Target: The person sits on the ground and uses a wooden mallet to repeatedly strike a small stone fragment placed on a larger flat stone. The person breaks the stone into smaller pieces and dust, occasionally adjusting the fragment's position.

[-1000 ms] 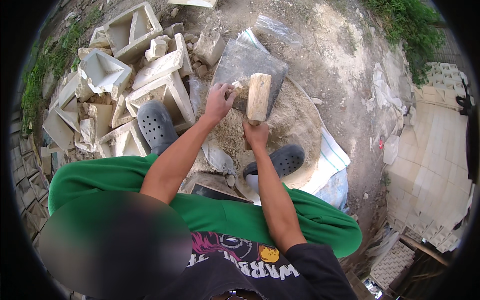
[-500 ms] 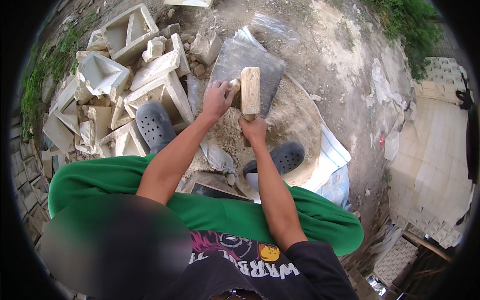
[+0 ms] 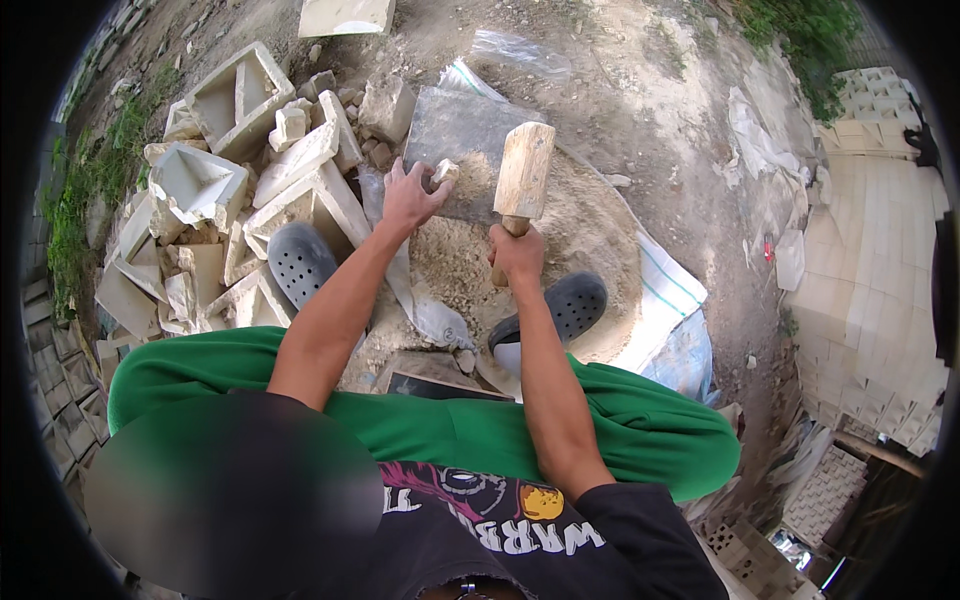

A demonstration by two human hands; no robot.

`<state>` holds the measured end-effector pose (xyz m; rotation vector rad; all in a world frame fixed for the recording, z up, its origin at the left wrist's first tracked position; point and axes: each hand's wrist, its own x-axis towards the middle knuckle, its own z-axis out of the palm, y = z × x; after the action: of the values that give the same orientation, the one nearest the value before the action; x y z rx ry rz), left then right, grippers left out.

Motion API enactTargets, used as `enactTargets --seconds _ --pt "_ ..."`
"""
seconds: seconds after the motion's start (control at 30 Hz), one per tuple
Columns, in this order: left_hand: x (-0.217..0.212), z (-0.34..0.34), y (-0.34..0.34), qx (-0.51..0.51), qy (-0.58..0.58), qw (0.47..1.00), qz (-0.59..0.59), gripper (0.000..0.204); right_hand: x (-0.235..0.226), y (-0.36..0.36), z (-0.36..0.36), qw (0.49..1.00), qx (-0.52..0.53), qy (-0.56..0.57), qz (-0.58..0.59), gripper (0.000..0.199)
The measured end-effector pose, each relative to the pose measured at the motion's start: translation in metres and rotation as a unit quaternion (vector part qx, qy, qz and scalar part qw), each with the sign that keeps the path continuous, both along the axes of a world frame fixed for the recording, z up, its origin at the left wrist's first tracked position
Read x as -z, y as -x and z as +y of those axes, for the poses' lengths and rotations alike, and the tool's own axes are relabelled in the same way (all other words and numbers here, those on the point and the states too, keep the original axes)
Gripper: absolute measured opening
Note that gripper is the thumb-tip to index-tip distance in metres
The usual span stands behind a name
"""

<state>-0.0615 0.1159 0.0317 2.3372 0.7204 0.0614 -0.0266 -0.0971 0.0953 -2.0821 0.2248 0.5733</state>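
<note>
My right hand point(image 3: 517, 252) is closed around the short handle of a wooden mallet point(image 3: 526, 172), whose pale block head is raised above a dark flat slab point(image 3: 440, 120). At the slab's left side, my left hand point(image 3: 408, 198) pinches a small pale broken chunk point(image 3: 445, 172) between thumb and fingers. Crushed, sandy rubble point(image 3: 445, 265) lies below the slab and between my feet. The slab rests on a white woven sack sheet point(image 3: 672, 280) with pale powder point(image 3: 600, 235) heaped on it.
Broken pale hollow blocks point(image 3: 240, 100) are piled at the left, beside my grey clog point(image 3: 302, 262). The other clog point(image 3: 577, 305) stands in the powder. Clear plastic point(image 3: 520, 50) lies beyond the slab. Stacked pale blocks point(image 3: 870, 270) line the far right.
The mallet has swung a little right and tilted, away from the chunk. My left hand has shifted slightly left, with the chunk now plainly visible in its fingers. The view has shifted slightly.
</note>
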Motion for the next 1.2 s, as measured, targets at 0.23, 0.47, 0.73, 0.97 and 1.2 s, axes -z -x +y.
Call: enactTargets --seconds 0.23,0.47,0.73,0.97,1.2 --pt "0.008 -0.036 0.005 -0.111 -0.011 0.994 -0.020 0.060 0.000 0.000 -0.007 1.000 0.004 0.003 0.009 0.026" --pt "-0.004 -0.016 -0.002 -0.115 0.101 0.988 0.015 0.061 0.032 0.030 -0.012 0.999 -0.017 0.038 0.025 0.028" --pt "-0.001 -0.017 -0.008 -0.091 -0.061 0.994 -0.004 0.054 0.029 0.022 -0.009 0.999 -0.019 0.047 -0.014 0.031" --pt "0.002 -0.016 0.009 -0.097 -0.033 0.994 -0.049 0.052 0.010 0.037 0.010 0.987 -0.091 0.113 -0.073 0.041" --pt "-0.018 -0.023 0.010 -0.108 -0.042 0.993 -0.023 0.050 0.037 0.039 0.007 0.990 -0.074 0.105 -0.056 0.041"
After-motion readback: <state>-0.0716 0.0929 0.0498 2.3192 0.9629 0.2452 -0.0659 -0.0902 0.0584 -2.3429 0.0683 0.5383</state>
